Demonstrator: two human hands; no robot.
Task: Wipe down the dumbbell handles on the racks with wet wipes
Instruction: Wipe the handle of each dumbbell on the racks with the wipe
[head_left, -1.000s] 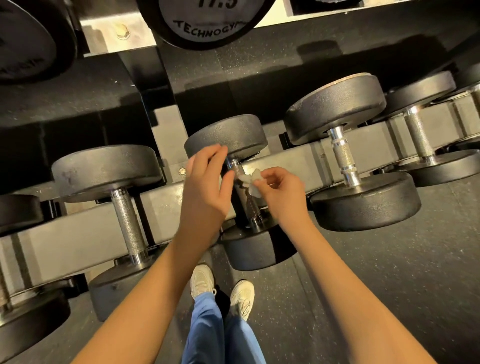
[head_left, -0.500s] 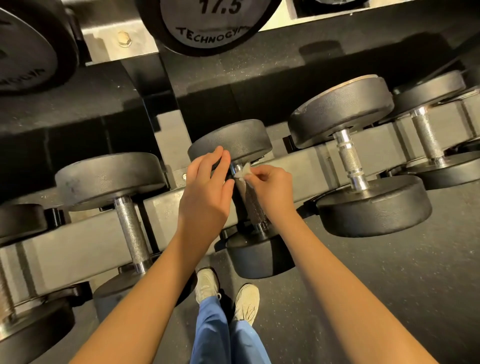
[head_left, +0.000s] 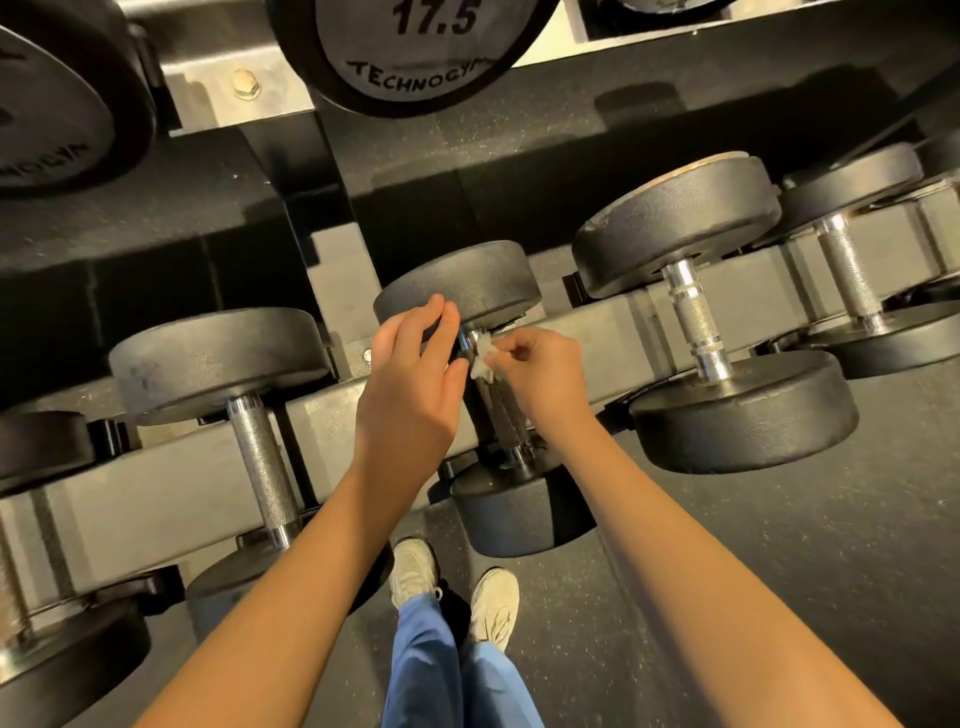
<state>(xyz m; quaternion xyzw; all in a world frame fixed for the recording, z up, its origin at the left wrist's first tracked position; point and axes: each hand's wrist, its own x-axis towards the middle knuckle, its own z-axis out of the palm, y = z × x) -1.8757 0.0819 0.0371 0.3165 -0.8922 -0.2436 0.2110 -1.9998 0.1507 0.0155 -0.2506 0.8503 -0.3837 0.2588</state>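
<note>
Where the two hands meet: the handle of the middle dumbbell, which lies across the rack rail.
Right hand: fingers curled, pinching a small crumpled wet wipe against the far end of the handle, just under the far weight head.
Left hand: fingers straight and loosely apart, just left of the wipe, tips over the far weight head; they seem to touch it, though the view does not settle that.
Neighbours: a knurled-bar dumbbell left of the left hand, a chrome-bar dumbbell right of the right hand.
Below the wrists: pale shoes on the dark floor.
</note>
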